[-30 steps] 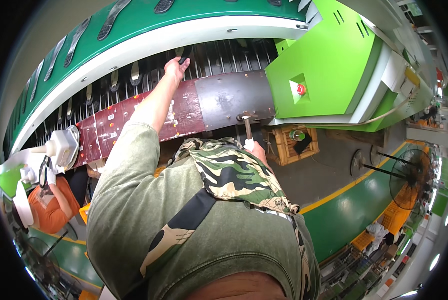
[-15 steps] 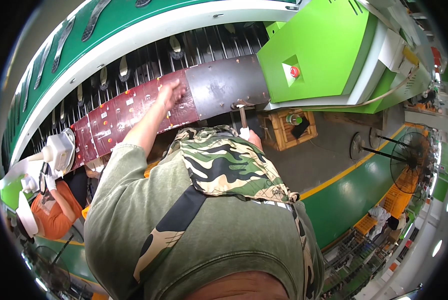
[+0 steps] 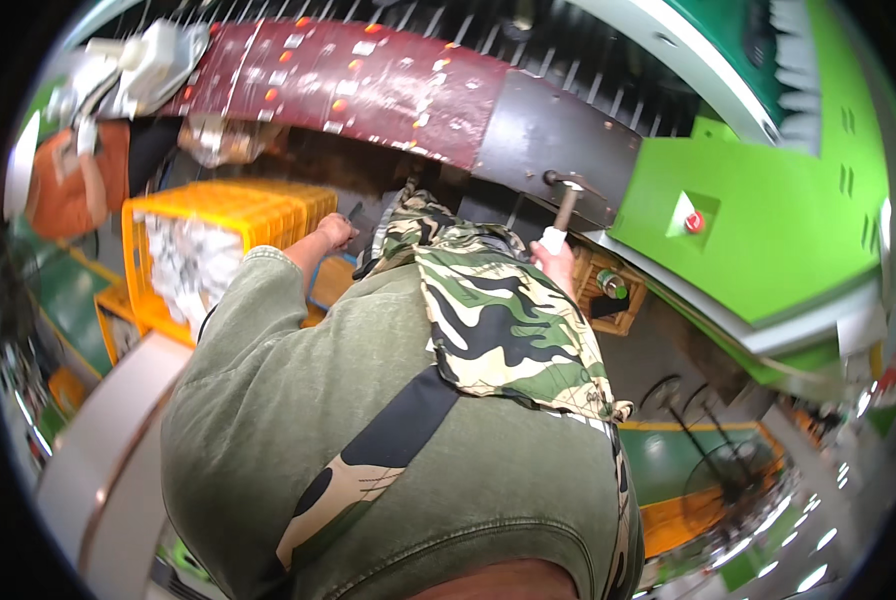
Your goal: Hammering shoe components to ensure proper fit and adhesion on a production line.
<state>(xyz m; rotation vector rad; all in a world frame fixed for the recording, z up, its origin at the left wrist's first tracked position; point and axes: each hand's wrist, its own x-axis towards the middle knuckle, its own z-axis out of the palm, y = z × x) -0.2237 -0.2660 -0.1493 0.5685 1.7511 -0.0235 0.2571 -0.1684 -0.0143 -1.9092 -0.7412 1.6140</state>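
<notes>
"Where were the hands?"

"Apart: the right hand was clamped around the white-gripped, brown-shafted hammer-like tool, its head near the dark-grey metal panel."

"And the left hand?"

"Beside the slatted yellow-orange plastic crate; whether it gripped anything, I couldn't tell."

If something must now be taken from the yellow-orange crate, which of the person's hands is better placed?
Probably the left hand: it is beside the yellow-orange crate, although whether it holds anything is unclear. The right hand is farther away and grips a hammer-like tool.
</notes>
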